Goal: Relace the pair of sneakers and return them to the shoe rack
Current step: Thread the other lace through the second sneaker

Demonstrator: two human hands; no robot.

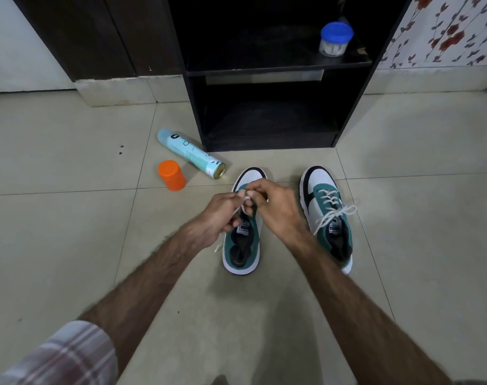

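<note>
Two white, teal and black sneakers stand side by side on the tiled floor, toes toward the rack. The right sneaker (328,215) is laced and tied with a white bow. Over the left sneaker (243,245) both hands work its white lace (243,207). My left hand (218,220) pinches one strand, and my right hand (275,209) pinches the lace just above the tongue. A loose lace end trails off the shoe's left side. The black shoe rack (270,134) stands straight behind the shoes.
A light blue spray can (189,152) lies on its side left of the rack, beside an orange cap (171,175). A blue-lidded jar (335,38) sits on the rack's upper shelf. A dark cupboard stands at the back left.
</note>
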